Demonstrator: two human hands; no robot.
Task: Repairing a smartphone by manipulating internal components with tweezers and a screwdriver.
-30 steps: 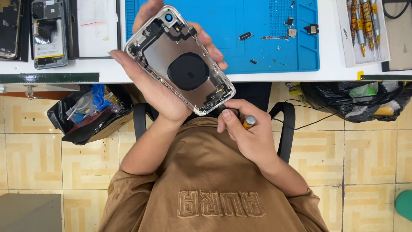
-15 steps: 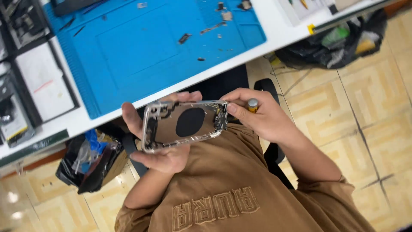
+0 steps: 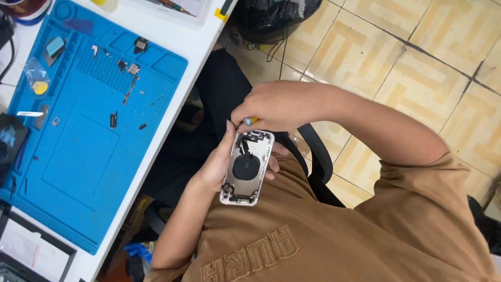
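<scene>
The person sits on a black chair (image 3: 317, 156) and holds an opened phone shell (image 3: 247, 168) in front of their chest, over the brown shirt (image 3: 334, 235). The left hand (image 3: 219, 166) is under the shell, with the fingers curled round its edges so it lies flat and does not wobble. The open side faces up, so the dark round part inside can be seen. The right hand (image 3: 274, 107) is bent over the top end of the shell, fingers closed tight around a small screwdriver (image 3: 250, 121) with a yellow and silver end. Its tip points down into the top corner. Little loose parts (image 3: 129, 68) lie on the blue mat (image 3: 78, 172) on the white table (image 3: 201, 39), kept away from the edge.
</scene>
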